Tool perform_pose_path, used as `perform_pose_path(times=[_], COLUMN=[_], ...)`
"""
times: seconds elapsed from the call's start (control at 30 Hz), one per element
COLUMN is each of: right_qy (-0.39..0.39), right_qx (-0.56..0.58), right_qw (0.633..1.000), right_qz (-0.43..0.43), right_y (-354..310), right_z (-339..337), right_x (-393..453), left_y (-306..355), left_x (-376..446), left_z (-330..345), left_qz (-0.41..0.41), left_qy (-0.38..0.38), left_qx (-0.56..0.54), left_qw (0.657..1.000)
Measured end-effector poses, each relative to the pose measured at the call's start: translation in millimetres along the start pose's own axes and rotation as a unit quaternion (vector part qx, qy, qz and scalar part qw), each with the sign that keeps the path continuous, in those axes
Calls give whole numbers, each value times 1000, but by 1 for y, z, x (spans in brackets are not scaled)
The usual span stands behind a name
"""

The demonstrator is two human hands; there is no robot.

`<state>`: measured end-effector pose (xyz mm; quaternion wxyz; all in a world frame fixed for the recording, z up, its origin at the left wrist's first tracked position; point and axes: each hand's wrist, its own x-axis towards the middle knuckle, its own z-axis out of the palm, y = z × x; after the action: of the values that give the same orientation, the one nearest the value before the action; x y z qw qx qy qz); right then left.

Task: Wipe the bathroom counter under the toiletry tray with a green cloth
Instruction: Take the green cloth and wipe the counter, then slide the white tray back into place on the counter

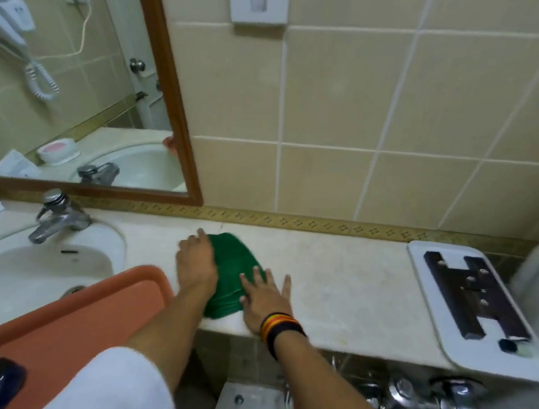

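both hands flat and open, left hand (196,260) and right hand (265,297), pressing green cloth (234,273) onto marble counter (352,286) beside orange tray (89,312).

Both hands lie flat on a green cloth (232,276) spread on the pale counter (346,276): the left hand (196,260) on its near-sink side, the right hand (265,298) beside it. An orange tray (65,320) sits over the sink (11,266); a white tray (439,333) lies far right.

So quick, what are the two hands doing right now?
Left hand: open, flat on the green cloth.
Right hand: open, fingers spread, pressing the cloth's edge.
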<state>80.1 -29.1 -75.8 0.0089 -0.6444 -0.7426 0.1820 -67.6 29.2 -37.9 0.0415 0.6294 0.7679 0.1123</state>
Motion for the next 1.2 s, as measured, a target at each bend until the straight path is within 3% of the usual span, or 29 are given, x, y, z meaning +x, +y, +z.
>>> perform_pose_path(times=[0.07,0.17,0.23,0.3,0.37,0.4,0.5,0.6,0.77,0.83,1.03,1.1,1.2], right_qy=[23,140,265,386,442,456,452,416,443,450,344,308,277], right_qx=[5,189,349,438,490,500,507,533,529,522,490,455,409], right_qw=[1000,971,891,771,646,602,555,509,527,551,685,734,783], right_qz=[0,31,120,254,385,424,480,533,496,471,414,400,377], right_y=[-11,-11,18,75,137,166,227,250,242,234,227,228,229], right_z=[-8,-4,7,8,-3,-11,-41,-45,-44,-49,-75,-81,-85], right_x=[5,-35,-89,-143,-181,-194,-203,-197,-206,-216,-196,-174,-138], left_y=[-1,9,8,0,-11,-12,-2,30,103,134,171,161,125], left_x=[-2,-20,-29,-26,-11,-2,5,-29,-64,-67,-70,-70,-62], left_z=[3,26,45,59,63,60,44,27,7,1,8,8,-3], left_qz=[54,139,127,129,133,129,99,111,216,232,152,144,180], left_qy=[17,-94,-122,-77,-66,-81,-121,-65,-79,-103,-209,-194,-103], left_qx=[17,-26,-24,-13,-6,1,22,-35,-137,-180,-158,-143,-85], left_qw=[998,986,984,989,989,988,988,991,963,950,953,960,975])
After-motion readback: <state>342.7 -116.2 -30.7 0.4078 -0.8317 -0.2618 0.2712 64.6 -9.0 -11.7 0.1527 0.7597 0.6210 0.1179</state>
